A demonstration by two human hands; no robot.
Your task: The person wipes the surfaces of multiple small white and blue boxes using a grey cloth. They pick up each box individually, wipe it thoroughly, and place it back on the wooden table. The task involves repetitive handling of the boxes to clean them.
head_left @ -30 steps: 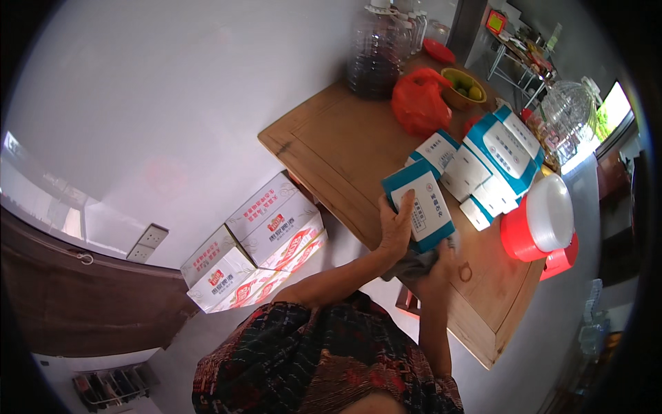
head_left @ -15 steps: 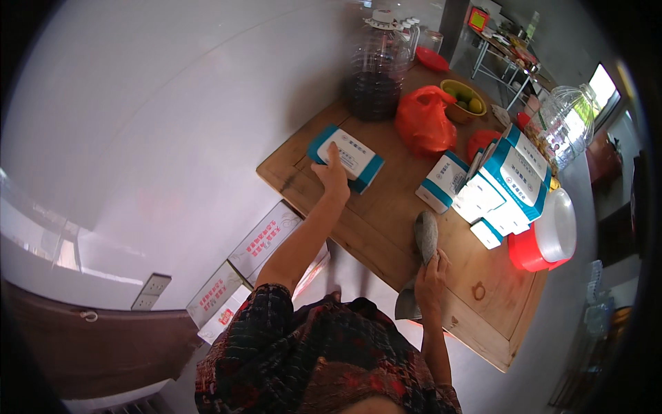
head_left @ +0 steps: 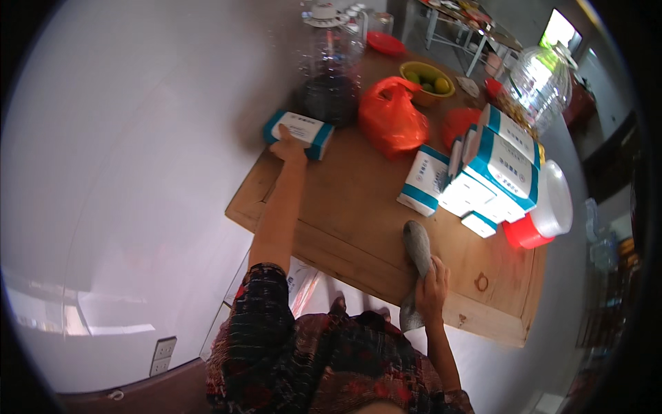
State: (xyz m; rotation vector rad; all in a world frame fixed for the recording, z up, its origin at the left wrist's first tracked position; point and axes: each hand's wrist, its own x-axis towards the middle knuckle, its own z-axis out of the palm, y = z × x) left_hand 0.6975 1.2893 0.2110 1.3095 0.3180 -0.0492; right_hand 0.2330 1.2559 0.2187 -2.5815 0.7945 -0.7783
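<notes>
The left hand (head_left: 290,146) is closed on a white and blue-green box (head_left: 308,129), out by the wall side of the wooden table (head_left: 345,207), beyond its left corner. One finger lies on top of the box, near its left end, and the rest of the hand is at the side facing the person. The right end of the box sticks out past the grip. I cannot tell if the bottom of the box touches the table. A big clear jug (head_left: 329,93) with dark stuff inside stands just behind the box, and a red plastic bag (head_left: 392,121) sits to the right of it. The right hand (head_left: 432,286) is at the table's near edge, with its fingers shut around a grey cloth (head_left: 416,247). One end of the cloth is on the wood, and the other end hangs down over that edge. More boxes (head_left: 507,169) like the first are piled near the right edge, and a single box (head_left: 425,181) lies just left of the pile. A red tub (head_left: 529,232) is next to the pile, by the right edge. A yellow bowl (head_left: 445,90) of green and yellow fruit sits toward the far edge, behind the bag.
</notes>
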